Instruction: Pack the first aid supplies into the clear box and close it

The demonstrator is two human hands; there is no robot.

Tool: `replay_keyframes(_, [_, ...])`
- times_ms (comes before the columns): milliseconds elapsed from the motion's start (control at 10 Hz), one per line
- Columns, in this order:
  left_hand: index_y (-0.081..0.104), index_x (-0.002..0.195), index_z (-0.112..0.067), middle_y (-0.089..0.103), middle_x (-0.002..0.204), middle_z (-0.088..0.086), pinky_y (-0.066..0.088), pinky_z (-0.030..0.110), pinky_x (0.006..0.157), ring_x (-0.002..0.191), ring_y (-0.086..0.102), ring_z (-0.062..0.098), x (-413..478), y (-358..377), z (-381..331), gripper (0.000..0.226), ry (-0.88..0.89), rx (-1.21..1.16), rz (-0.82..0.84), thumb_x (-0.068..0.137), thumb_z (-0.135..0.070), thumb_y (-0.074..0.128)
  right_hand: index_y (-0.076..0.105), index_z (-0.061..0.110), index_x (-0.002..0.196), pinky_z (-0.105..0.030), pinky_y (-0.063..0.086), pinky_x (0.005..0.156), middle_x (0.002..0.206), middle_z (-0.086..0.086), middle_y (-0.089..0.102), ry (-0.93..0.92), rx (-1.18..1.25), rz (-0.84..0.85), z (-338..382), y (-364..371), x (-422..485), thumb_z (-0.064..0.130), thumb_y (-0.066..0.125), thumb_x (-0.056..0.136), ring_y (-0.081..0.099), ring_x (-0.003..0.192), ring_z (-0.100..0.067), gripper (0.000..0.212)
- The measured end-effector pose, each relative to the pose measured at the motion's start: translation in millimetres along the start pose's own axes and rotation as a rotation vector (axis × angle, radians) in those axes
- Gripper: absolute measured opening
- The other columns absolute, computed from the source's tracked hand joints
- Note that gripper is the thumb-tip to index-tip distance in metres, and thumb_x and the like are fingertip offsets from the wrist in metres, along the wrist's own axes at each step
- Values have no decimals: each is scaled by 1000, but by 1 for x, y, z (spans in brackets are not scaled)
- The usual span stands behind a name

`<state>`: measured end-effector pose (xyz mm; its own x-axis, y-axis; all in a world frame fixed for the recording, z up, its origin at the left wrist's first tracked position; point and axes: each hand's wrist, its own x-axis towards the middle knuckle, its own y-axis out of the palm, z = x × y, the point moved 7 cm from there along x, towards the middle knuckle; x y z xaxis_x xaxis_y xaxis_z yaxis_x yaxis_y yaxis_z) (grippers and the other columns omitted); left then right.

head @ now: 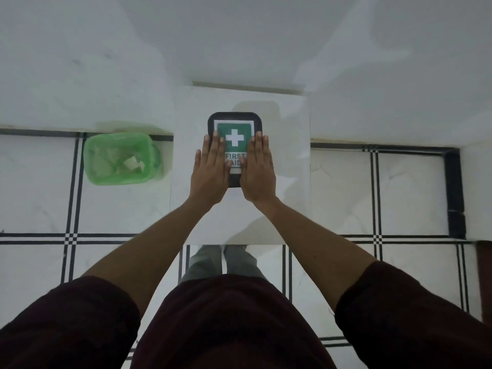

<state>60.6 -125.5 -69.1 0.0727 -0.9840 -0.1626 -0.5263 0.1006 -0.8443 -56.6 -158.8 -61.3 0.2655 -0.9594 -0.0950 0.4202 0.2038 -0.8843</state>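
Note:
A box with a dark lid (234, 119) stands in the middle of a small white table (282, 166). The lid carries a green label with a white cross and the words FIRST AID. My left hand (210, 171) lies flat on the lid's left side, fingers straight and slightly apart. My right hand (257, 170) lies flat on the lid's right side in the same way. Both palms rest on the lid and cover its near half. The box's contents are hidden under the lid. No loose supplies show on the table.
A green plastic bin (119, 158) with crumpled wrappers inside stands on the floor left of the table. The floor is white tile with black lines. A white wall runs behind the table. A dark red object (484, 275) shows at the right edge.

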Motion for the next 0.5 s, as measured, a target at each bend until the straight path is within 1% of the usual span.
replay_keyframes(100, [-1, 151, -12, -3, 161, 6, 8, 50, 120, 148, -9, 23, 1, 3, -1, 56, 14, -2, 6, 101, -31, 19, 11, -1, 147, -43, 15, 121, 158, -18, 13, -5, 27, -10, -6, 4, 0, 34, 15, 100, 4, 147, -30, 59])
replay_keyframes(200, [-4, 151, -15, -7, 161, 3, 3, 54, 119, 147, -11, 21, 0, 6, -1, 55, -13, 23, 22, 102, -32, 17, 9, 1, 148, -46, 13, 121, 159, -16, 10, -21, 20, -16, -8, 7, -3, 30, 23, 101, 1, 148, -28, 57])
replay_keyframes(300, [-3, 151, -15, -7, 161, 3, 2, 54, 119, 147, -11, 19, -3, 3, 2, 55, -23, 51, 9, 102, -32, 17, 7, 4, 149, -47, 11, 121, 159, -13, 7, 5, 30, -35, -13, 6, -5, 28, 26, 102, -1, 148, -26, 56])
replay_keyframes(400, [1, 151, -13, -2, 161, 6, 1, 49, 120, 148, -8, 19, -9, -7, 3, 56, -44, -3, -22, 101, -35, 16, 8, 5, 149, -45, 10, 121, 159, -13, 8, 33, 41, -64, -12, -5, -12, 27, 28, 102, -1, 148, -26, 56])
replay_keyframes(500, [5, 151, -12, 1, 161, 8, 1, 46, 121, 148, -5, 20, -16, -16, 11, 57, -97, -64, -76, 101, -37, 18, 10, 6, 149, -46, 10, 121, 159, -14, 9, 24, 51, -78, -16, -16, -17, 32, 23, 102, 0, 147, -28, 56])
